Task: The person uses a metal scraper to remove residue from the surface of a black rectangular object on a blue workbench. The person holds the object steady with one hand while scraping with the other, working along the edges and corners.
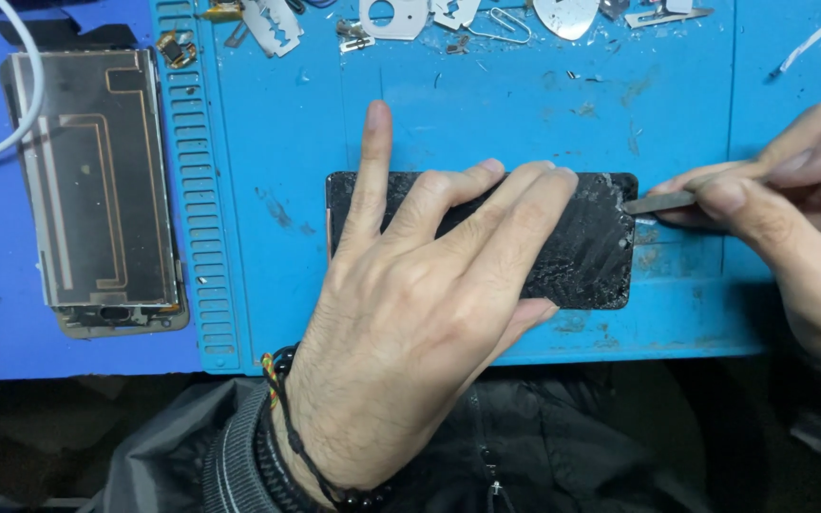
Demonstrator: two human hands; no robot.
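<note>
A black phone with a shattered screen (591, 256) lies flat on the blue repair mat (486, 114). My left hand (410, 313) presses down on it, fingers spread across the cracked glass, index finger pointing past its far edge. My right hand (791, 218) pinches a thin flat metal pry tool (662, 201) whose tip touches the phone's upper right corner. A beaded cord bracelet (282, 418) circles my left wrist above a dark sleeve.
A removed phone panel with copper-coloured traces (97, 180) lies at the left on the blue surface, a white cable (21, 104) crossing its top. Several small metal parts, blades and picks (401, 19) line the mat's far edge. The mat's ridged strip (197, 190) runs down its left side.
</note>
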